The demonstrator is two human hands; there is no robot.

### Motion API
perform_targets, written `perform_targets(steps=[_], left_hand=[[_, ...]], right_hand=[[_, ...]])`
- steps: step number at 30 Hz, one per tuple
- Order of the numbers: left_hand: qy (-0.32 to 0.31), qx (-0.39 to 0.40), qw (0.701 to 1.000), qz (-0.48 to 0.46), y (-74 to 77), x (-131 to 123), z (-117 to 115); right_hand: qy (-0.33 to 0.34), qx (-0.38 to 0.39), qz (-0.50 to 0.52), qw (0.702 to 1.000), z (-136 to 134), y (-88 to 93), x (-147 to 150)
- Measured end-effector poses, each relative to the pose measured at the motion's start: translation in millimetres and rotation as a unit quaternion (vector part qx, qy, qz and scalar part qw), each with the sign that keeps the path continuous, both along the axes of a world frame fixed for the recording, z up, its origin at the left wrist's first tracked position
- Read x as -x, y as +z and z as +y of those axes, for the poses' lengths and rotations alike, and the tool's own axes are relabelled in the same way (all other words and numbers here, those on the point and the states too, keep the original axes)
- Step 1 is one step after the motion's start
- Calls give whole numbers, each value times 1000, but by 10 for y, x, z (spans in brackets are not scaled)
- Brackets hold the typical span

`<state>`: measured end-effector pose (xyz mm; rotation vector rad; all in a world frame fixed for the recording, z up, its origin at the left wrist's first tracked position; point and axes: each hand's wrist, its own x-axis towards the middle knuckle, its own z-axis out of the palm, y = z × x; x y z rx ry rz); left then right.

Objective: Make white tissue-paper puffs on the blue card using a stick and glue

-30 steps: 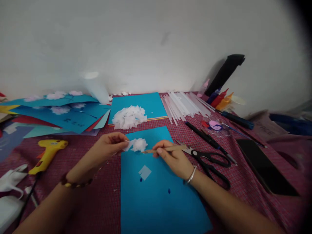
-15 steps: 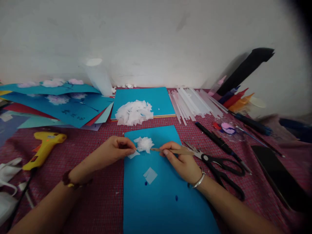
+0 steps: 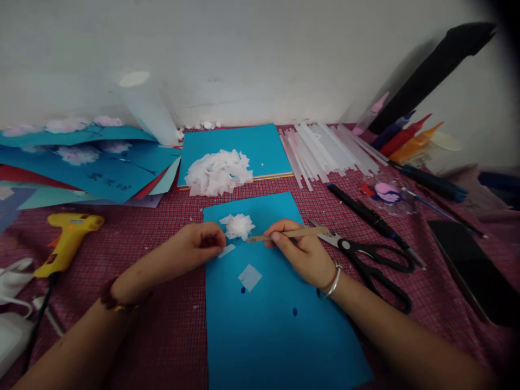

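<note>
A blue paper sheet (image 3: 264, 319) lies in front of me on the red checked cloth. Near its top edge sits a small white tissue puff (image 3: 239, 225). My left hand (image 3: 195, 250) is closed in a pinch on a small white tissue square (image 3: 226, 251) just left of the puff. My right hand (image 3: 303, 253) grips a thin wooden stick (image 3: 300, 233) whose tip points at the puff. Another white tissue square (image 3: 249, 277) lies flat on the sheet below, with two dark dots near it.
Black scissors (image 3: 371, 265) lie right of my right hand, then black pens (image 3: 365, 214) and a dark phone (image 3: 473, 271). A pile of white tissue squares (image 3: 217, 173) rests on a second blue sheet. White strips (image 3: 320, 154), colour bottles (image 3: 400, 138), a yellow glue gun (image 3: 67, 241).
The view has shifted, with my hands staying by the puff. My left hand has lowered the tissue square to the sheet left of the puff; the stick stays pointed at it.
</note>
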<state>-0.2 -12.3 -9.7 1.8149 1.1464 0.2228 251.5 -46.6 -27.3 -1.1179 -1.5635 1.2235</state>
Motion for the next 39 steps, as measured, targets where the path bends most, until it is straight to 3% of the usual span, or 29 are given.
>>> perform_targets(steps=[6,13,15,19,22,28,33,39], left_hand=[[-8,-15,1000,-3,48,-41,-2],[-37,92,991,-89,234,-117,-90],[-17,40,997,-62,224,-218,-149],[35,-157,985,63,91,-391,-197],[34,-208,973,94,12,-431,-168],[31,-227,969,89,-18,-432,-117],[39,-229,969,78,-36,-435,-119],[60,-187,980,36,-28,-417,-112]], right_hand=[[-21,-6,23,999,48,-27,33],[-26,8,29,999,76,-32,49],[-26,7,22,999,78,-42,47],[-22,12,14,1000,79,-52,39],[-23,5,19,1000,60,-43,27],[-76,-7,91,993,-49,12,-4],[-29,-4,65,997,-73,10,24],[4,-52,10,999,-39,-33,50]])
